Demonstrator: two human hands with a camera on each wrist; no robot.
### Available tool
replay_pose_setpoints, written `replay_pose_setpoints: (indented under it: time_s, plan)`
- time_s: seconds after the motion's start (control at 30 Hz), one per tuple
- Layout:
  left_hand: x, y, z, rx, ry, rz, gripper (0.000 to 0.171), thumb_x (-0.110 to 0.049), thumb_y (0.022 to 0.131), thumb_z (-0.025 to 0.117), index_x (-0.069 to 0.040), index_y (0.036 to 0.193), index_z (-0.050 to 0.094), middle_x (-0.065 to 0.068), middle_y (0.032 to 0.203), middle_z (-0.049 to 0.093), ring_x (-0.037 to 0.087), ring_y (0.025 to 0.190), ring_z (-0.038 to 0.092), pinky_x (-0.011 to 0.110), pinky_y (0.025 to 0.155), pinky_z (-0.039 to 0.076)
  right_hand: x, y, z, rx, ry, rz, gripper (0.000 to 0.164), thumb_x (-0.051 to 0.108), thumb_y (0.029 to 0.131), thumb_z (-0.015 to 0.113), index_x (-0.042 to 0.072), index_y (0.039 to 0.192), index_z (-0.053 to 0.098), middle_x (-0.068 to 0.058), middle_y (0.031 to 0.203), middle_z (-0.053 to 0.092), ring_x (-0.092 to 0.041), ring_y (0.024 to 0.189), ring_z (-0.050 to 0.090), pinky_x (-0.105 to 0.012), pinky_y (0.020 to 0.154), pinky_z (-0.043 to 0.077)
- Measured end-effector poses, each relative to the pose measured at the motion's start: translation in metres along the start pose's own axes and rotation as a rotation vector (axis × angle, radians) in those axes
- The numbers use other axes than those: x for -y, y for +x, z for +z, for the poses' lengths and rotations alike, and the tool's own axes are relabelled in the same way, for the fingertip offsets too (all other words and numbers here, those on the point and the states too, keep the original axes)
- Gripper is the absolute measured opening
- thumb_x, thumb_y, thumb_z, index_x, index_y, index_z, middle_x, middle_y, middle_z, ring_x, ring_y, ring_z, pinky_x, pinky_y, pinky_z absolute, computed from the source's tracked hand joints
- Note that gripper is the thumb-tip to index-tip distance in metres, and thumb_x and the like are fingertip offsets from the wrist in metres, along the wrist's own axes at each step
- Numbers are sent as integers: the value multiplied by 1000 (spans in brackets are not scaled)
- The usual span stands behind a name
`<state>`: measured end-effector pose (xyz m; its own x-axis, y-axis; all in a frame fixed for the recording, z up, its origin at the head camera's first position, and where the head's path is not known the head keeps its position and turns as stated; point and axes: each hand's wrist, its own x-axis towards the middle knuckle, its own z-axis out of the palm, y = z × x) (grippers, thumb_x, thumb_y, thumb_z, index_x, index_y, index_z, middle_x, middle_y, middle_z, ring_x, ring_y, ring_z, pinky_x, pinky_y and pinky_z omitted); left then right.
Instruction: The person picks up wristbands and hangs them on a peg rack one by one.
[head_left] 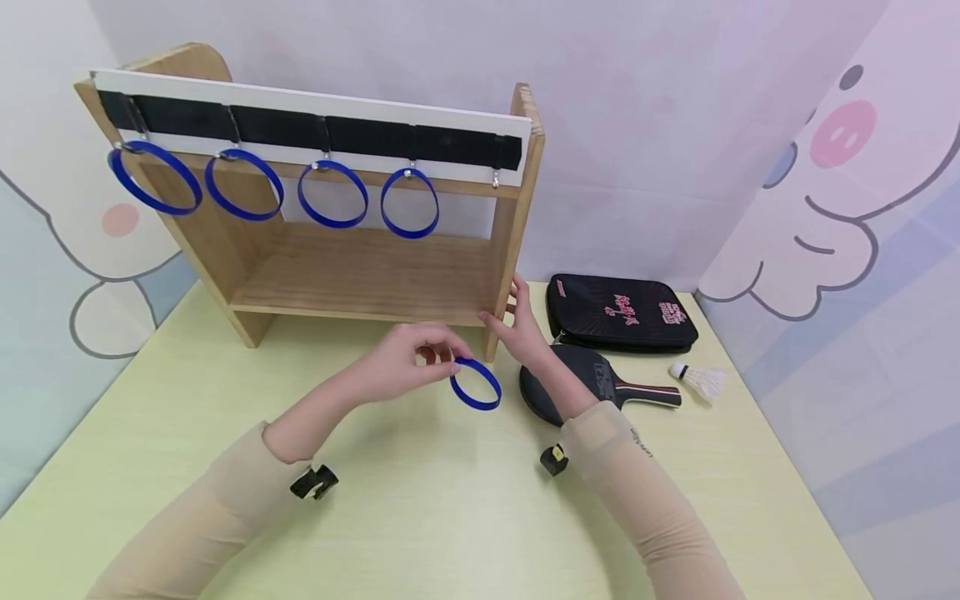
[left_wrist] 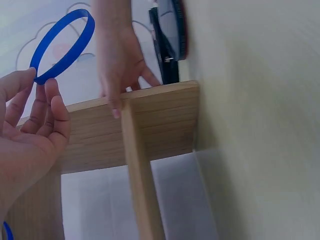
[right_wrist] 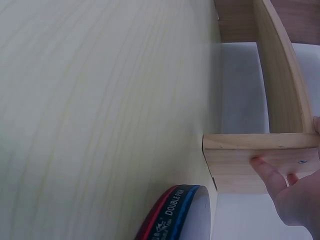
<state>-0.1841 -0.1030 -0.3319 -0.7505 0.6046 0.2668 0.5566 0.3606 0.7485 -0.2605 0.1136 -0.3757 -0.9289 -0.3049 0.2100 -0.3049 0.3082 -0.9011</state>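
Observation:
My left hand (head_left: 408, 360) pinches a thin blue ring (head_left: 476, 406) between thumb and fingertips, in front of the wooden shelf's right end. In the left wrist view the blue ring (left_wrist: 75, 52) stands tilted above the fingertips. My right hand (head_left: 522, 329) holds the lower right side panel of the wooden shelf (head_left: 375, 262), thumb at the front edge and fingers against the outer face. Several blue rings (head_left: 408, 234) hang from hooks along the black strip (head_left: 285, 125) on the shelf's top. The rightmost hook (head_left: 496, 177) has no ring on it.
Right of the shelf, a black zipped case (head_left: 622, 312) lies by the wall. A table tennis paddle (head_left: 577, 379) lies in front of it, partly under my right forearm. A shuttlecock (head_left: 701, 381) is farther right. Patterned walls enclose the pale table (head_left: 420, 517).

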Motion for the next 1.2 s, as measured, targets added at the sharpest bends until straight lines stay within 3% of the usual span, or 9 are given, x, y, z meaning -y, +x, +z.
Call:
replay_pose_setpoints:
  time_s: [0.37, 0.63, 0.73, 0.9, 1.0, 1.2]
  plan:
    - [-31, 4, -23, -179, -53, 38, 16, -12, 88, 67, -12, 104, 67, -3, 93, 64, 14, 82, 57, 30, 69, 52, 1, -1, -2, 11, 57, -3, 80, 7, 91, 59, 16, 149, 4, -24, 149, 14, -45, 125, 37, -57, 95, 42]
    - [-51, 11, -32, -308, -179, 57, 18, -8, 86, 68, -5, 104, 65, 5, 92, 65, 18, 81, 60, 24, 67, 53, 3, -2, 0, 1, 97, -27, 80, 6, 90, 59, 12, 148, 5, -25, 149, 16, -44, 125, 38, -54, 92, 46]
    - [-57, 16, -35, -379, -228, 91, 19, -6, 85, 68, -2, 103, 64, 9, 92, 65, 19, 80, 61, 23, 68, 53, 1, -1, 0, -9, 121, -11, 80, 5, 89, 61, 12, 148, 7, -24, 147, 19, -43, 124, 39, -51, 92, 46]
    - [-65, 24, -39, -496, -285, 168, 19, -2, 85, 68, 2, 103, 63, 14, 93, 65, 20, 80, 62, 24, 69, 54, -2, -1, 0, -24, 65, -51, 77, 4, 89, 62, 9, 147, 11, -24, 145, 26, -42, 122, 42, -52, 96, 42]
    - [-69, 29, -41, -554, -305, 195, 20, -1, 85, 68, 3, 104, 63, 10, 93, 65, 21, 79, 63, 25, 70, 55, -2, -1, -1, -20, 38, -46, 77, 5, 90, 61, 11, 147, 10, -23, 146, 23, -42, 123, 41, -54, 95, 43]
    - [-70, 41, -45, -652, -346, 246, 20, -1, 85, 67, 6, 103, 61, 16, 98, 63, 20, 82, 66, 26, 71, 56, -29, 10, 2, -23, 32, -32, 81, 14, 91, 62, 29, 148, 6, -17, 149, 18, -38, 123, 42, -51, 91, 47]
